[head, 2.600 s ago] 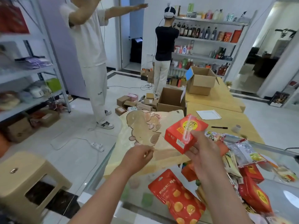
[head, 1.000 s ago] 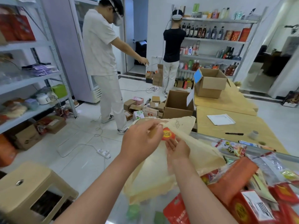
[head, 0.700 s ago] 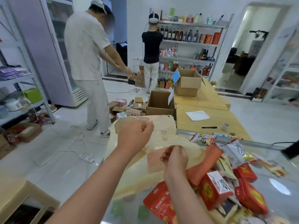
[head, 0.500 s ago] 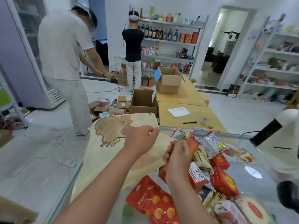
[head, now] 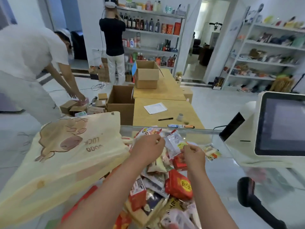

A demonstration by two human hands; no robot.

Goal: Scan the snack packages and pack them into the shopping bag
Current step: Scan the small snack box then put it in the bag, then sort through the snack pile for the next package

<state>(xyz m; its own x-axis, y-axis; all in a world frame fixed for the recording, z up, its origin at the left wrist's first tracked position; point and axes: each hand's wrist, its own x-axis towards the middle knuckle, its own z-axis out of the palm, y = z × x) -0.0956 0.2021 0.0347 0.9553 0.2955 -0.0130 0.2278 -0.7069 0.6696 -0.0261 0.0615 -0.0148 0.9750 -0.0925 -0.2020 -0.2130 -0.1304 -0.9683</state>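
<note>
A cream shopping bag with a brown cartoon print lies slumped on the left of the glass counter. A pile of snack packages covers the counter's middle, among them a red box. Above the pile's far end a clear silvery snack packet is held between both hands. My left hand pinches its left edge with curled fingers. My right hand pinches its right side near a yellow patch.
A black handheld scanner stands at the right front, a white checkout screen behind it. Beyond the counter are wooden tables and open cardboard boxes. A person in white bends at the left; another stands at the far shelves.
The red box went into the bag. My left hand let go of the bag, which sank onto the counter, and both hands moved right to the pile and took up a clear packet.
</note>
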